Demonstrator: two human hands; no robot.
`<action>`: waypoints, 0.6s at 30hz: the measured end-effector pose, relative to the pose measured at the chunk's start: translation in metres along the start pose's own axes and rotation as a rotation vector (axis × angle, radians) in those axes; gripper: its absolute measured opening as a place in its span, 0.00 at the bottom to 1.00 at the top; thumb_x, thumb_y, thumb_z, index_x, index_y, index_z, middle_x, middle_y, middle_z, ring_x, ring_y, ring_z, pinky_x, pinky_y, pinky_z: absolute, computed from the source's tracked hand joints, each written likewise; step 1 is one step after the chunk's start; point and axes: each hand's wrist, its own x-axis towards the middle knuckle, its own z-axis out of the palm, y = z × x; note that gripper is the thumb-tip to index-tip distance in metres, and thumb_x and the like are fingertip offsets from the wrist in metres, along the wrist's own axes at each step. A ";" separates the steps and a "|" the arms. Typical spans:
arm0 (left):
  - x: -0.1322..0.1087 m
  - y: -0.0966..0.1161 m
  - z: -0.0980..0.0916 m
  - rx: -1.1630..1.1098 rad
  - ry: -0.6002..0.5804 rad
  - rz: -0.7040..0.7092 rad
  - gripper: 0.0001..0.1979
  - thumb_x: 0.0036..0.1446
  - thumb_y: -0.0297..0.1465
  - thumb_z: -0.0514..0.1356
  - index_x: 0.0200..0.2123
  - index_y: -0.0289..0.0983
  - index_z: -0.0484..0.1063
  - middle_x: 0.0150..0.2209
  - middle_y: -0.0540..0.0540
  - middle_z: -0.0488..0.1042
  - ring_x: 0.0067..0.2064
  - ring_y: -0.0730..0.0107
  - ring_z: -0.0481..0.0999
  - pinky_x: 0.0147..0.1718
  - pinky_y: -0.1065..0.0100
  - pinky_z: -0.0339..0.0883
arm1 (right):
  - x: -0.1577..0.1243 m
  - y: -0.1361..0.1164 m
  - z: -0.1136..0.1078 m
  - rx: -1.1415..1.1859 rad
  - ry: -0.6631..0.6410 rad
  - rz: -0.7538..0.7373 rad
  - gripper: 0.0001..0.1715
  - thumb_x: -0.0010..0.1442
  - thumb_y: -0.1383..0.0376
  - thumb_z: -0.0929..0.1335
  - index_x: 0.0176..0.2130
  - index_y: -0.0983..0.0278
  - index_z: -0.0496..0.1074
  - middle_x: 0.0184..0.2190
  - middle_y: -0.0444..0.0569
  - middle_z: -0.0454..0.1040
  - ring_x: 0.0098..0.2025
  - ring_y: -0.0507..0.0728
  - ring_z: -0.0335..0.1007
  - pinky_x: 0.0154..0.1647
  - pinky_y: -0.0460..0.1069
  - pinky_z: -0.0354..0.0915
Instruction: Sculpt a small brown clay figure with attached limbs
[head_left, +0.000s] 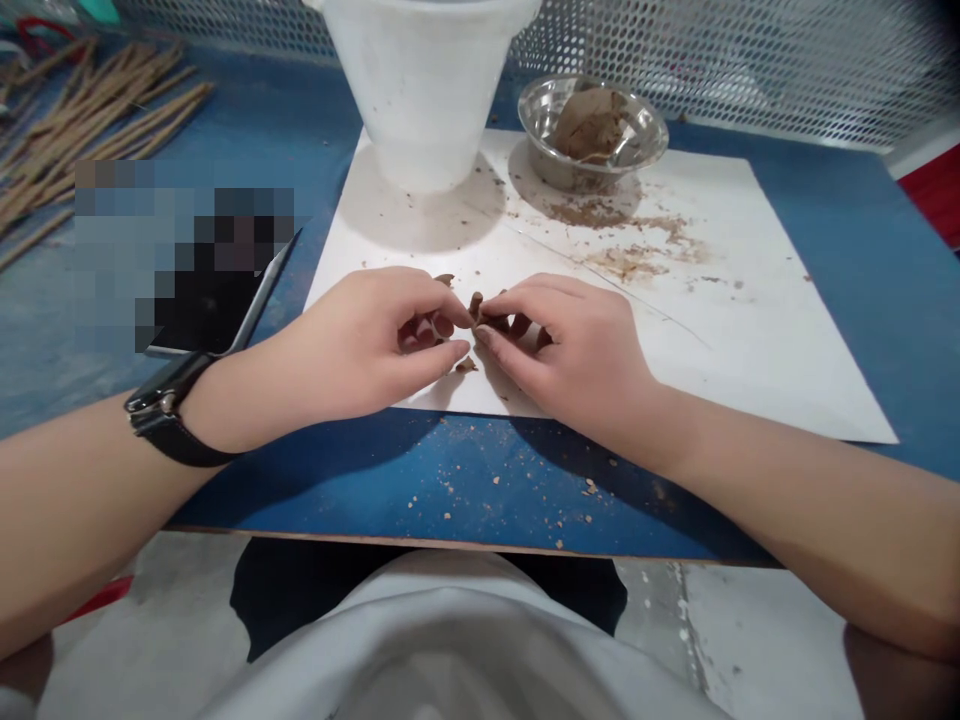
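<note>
Over the near part of a white board (750, 330), my two hands meet at a small brown clay-like piece (476, 303). My right hand (589, 335) pinches it between thumb and fingertips. From the other side, my left hand (360, 340) is closed with curled fingers, its index fingertip against the same piece; a black watch (176, 410) is on that wrist. Part of the piece is hidden behind the fingers. Thin brown flakes lie close by, one flake (466, 366) below the fingertips and another flake (445, 281) just beyond the left hand.
A white bucket (431, 90) stands behind my hands. Right of it, a metal bowl (536, 105) holds a brown lump (589, 125). Brown sticks (97, 120) and a phone (217, 310) lie at left. Crumbs dot the blue table (480, 490); a perforated metal screen (712, 70) closes the back.
</note>
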 end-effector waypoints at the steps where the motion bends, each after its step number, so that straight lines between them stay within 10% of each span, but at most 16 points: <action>1: 0.000 0.000 0.000 0.003 0.005 0.003 0.10 0.67 0.38 0.65 0.41 0.39 0.85 0.31 0.49 0.80 0.31 0.67 0.77 0.34 0.61 0.67 | 0.000 -0.001 -0.001 0.002 -0.001 0.003 0.07 0.71 0.65 0.74 0.45 0.62 0.86 0.41 0.51 0.88 0.40 0.60 0.82 0.44 0.54 0.73; 18: 0.003 0.003 0.004 0.017 0.038 -0.005 0.12 0.66 0.38 0.65 0.42 0.42 0.89 0.33 0.48 0.84 0.35 0.64 0.80 0.38 0.62 0.70 | 0.001 -0.004 -0.008 -0.028 -0.026 0.047 0.08 0.71 0.63 0.73 0.44 0.59 0.85 0.40 0.51 0.88 0.37 0.60 0.81 0.42 0.55 0.73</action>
